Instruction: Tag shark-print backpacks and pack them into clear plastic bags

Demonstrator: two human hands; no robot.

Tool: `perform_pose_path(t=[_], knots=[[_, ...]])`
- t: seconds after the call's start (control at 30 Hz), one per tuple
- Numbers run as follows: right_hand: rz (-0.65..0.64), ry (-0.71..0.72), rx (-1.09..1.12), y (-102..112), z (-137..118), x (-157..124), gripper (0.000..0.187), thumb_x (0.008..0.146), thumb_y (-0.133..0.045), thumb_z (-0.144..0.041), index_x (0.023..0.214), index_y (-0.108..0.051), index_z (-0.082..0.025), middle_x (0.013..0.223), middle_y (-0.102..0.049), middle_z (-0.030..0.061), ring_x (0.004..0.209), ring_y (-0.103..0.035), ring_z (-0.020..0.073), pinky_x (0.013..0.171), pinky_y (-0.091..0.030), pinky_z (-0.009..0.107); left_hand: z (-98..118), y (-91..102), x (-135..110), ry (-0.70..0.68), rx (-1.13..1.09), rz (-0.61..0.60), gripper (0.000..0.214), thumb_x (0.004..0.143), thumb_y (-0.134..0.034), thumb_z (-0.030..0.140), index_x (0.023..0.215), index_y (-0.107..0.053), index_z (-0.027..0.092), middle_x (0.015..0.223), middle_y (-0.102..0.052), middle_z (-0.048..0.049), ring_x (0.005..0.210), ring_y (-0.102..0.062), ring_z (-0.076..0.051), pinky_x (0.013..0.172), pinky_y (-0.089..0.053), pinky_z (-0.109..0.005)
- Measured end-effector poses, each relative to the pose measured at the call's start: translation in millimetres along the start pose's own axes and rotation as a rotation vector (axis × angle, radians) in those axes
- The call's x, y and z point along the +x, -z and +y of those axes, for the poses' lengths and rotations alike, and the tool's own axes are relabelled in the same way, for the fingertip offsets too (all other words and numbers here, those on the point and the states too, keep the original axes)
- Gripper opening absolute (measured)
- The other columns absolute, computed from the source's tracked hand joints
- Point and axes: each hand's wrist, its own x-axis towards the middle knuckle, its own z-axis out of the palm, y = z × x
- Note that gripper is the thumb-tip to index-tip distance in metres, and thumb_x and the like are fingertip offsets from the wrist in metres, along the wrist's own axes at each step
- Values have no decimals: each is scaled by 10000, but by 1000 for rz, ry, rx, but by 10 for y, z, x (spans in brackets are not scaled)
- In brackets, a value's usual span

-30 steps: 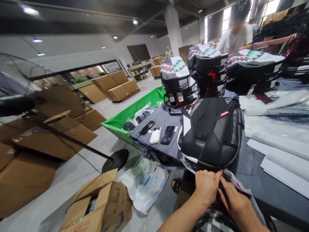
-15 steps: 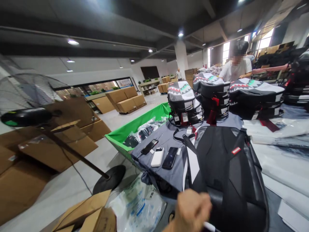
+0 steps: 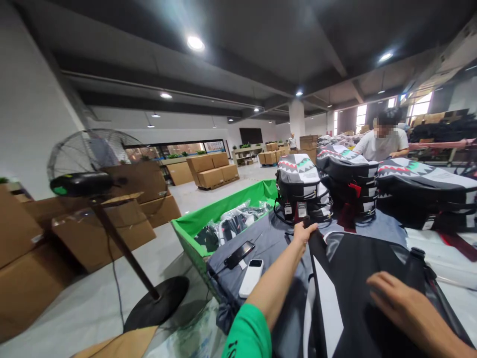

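Observation:
A black backpack (image 3: 354, 303) with a white stripe lies on the table in front of me, its lower part cut off by the frame. My left hand (image 3: 303, 236), in a green sleeve, pinches the far end of the backpack's edge. My right hand (image 3: 400, 303) lies flat on the backpack's black face, gripping nothing. Left of my forearm, a black phone (image 3: 239, 254) and a white power bank (image 3: 251, 278) rest on a grey cloth (image 3: 278, 243). Beyond my left hand stands a grey-and-black shark-mouth backpack (image 3: 298, 184) with hanging tags.
More shark-mouth backpacks (image 3: 425, 181) are piled at the far right, with a co-worker (image 3: 382, 144) behind them. A green-lined bin (image 3: 223, 219) holds bagged items. A standing fan (image 3: 89, 166) and cardboard boxes (image 3: 104, 233) stand on the floor to the left.
The view has tilted upward. My left hand has moved up to the backpack's far end, and my right hand now lies on the backpack. The backpack looks larger and nearer.

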Motion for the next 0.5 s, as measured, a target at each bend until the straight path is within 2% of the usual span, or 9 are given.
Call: perform_pose_path(t=[0.1, 0.17, 0.2, 0.27, 0.33, 0.4, 0.5], knots=[[54, -104, -11, 43, 280, 605, 406, 877, -504, -329, 1258, -622, -252, 1232, -683, 121, 1062, -700, 278, 867, -604, 425, 150, -149, -77, -102, -24, -206, 431, 515, -953, 464, 685, -737, 132, 648, -648, 3, 638, -568, -146, 641, -448, -266], [-3, -38, 71, -75, 364, 961, 537, 826, -526, -281, 1358, -560, -225, 1427, -569, 153, 1290, -575, 301, 1047, -505, 512, 160, -240, -220, -133, -11, -344, 442, 454, -964, 459, 654, -752, 126, 621, -634, 2, 617, -538, -138, 630, -427, -266], [-72, 14, 120, -161, 367, 1111, 556, 809, -539, -260, 1361, -560, -203, 1482, -518, 169, 1360, -509, 310, 1103, -448, 531, 146, -263, -294, -152, 3, -409, 442, 444, -964, 458, 653, -760, 125, 614, -630, 1, 610, -526, -133, 626, -416, -264], [-161, 77, 160, -335, 320, 1325, 443, 796, -554, -235, 1228, -641, -194, 1371, -610, 157, 1313, -544, 289, 1102, -443, 485, 108, -247, -405, -188, 20, -478, 443, 454, -961, 469, 662, -773, 126, 616, -629, -5, 610, -512, -128, 622, -400, -259], [-231, 94, 170, -457, 247, 1395, 272, 839, -512, -218, 1049, -683, -204, 1105, -717, 109, 1115, -645, 248, 1029, -482, 428, 79, -167, -425, -196, -4, -420, 474, 474, -954, 519, 668, -773, 126, 633, -640, -15, 627, -515, -131, 624, -404, -255], [-284, 78, 175, -501, 182, 1336, 237, 904, -440, -220, 971, -668, -219, 925, -716, 57, 914, -663, 207, 932, -502, 385, 55, -85, -357, -163, -53, -299, 537, 486, -932, 601, 660, -754, 125, 636, -638, -17, 628, -512, -128, 607, -406, -246], [-311, 4, 168, -470, 96, 1144, 234, 943, -408, -250, 984, -638, -224, 939, -701, 48, 871, -638, 198, 874, -479, 372, -4, -90, -197, -102, -95, -217, 629, 499, -874, 722, 626, -690, 135, 581, -580, 10, 564, -470, -99, 539, -377, -224]])
